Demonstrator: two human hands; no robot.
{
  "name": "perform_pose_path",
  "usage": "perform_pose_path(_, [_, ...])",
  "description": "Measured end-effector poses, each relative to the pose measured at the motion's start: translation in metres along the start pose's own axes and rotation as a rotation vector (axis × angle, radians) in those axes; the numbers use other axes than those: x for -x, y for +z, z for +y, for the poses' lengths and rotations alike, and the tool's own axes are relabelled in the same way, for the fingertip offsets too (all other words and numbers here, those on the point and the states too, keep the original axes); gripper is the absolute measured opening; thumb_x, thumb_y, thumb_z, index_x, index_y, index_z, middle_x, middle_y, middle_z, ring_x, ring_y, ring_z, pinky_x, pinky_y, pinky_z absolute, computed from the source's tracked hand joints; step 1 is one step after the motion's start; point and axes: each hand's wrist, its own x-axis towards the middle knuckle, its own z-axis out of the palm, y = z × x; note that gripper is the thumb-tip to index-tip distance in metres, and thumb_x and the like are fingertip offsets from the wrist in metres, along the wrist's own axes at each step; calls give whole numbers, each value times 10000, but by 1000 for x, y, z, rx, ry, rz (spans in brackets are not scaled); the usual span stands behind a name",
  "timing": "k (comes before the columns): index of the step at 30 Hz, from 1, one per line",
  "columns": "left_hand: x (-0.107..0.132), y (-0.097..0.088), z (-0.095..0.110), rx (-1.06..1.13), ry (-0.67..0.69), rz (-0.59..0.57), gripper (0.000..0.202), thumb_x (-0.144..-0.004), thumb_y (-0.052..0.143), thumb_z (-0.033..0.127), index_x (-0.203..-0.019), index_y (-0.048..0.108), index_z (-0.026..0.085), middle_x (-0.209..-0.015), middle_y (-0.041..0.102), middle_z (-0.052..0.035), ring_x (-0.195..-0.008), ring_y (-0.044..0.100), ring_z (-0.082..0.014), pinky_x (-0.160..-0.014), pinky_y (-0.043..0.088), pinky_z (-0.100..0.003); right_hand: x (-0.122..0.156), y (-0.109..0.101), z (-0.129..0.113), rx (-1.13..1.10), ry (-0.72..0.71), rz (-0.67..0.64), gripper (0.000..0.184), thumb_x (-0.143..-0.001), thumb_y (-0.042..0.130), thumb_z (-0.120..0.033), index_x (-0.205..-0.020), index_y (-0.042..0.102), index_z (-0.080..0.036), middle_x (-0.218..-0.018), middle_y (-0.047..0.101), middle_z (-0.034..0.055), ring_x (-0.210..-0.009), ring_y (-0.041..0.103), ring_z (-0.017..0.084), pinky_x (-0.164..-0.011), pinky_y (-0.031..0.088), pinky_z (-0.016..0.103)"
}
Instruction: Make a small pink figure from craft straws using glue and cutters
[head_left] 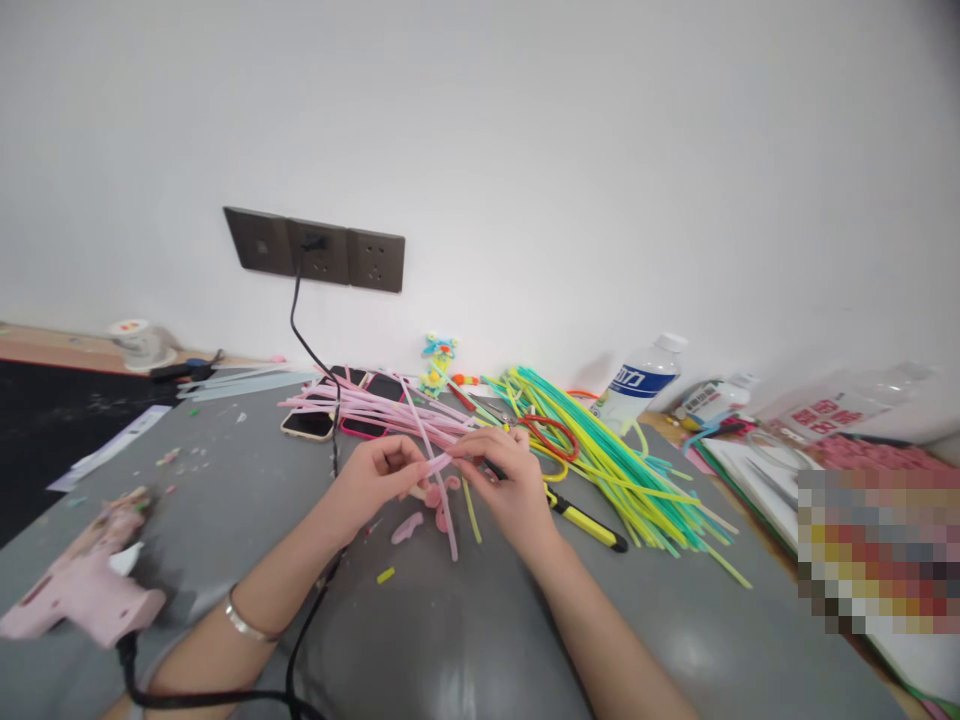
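My left hand [379, 477] and my right hand [504, 487] meet over the grey table [480, 640], both pinching a thin pink pipe cleaner [437, 463] between their fingertips. One end of it hangs down toward the table. Small curled pink pieces [435, 497] and another pink piece [406, 527] lie just below the hands. A bundle of pink pipe cleaners [375, 408] lies behind my left hand. A silver bangle sits on my left wrist.
A pink glue gun [86, 580] with a black cord lies at the near left. Green and yellow pipe cleaners [622, 465], a yellow utility knife [589, 520], red-handled scissors [551, 435], two phones [345, 410], a water bottle [637, 385] and open books [787, 480] surround the hands.
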Motion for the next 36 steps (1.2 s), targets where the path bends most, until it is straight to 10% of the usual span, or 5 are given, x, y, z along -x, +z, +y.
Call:
perform_pose_path(17, [2, 2, 2, 95, -11, -60, 296, -727, 768, 398, -647, 600, 167, -602, 703, -28, -581, 675, -179, -597, 523, -288, 2, 1, -6, 74, -47, 44, 93, -906, 621, -171, -856, 655, -242, -841, 741, -2, -807, 667, 195, -769, 284, 374])
perform_pose_path(36, [-1, 0, -3, -60, 94, 17, 214, -724, 735, 280, -648, 575, 160, -593, 605, 19, -573, 580, -117, -563, 457, -218, -1, 1, -1, -152, 94, -33, 92, -884, 654, -276, -854, 713, -212, -831, 744, 42, -777, 666, 201, -781, 391, 364])
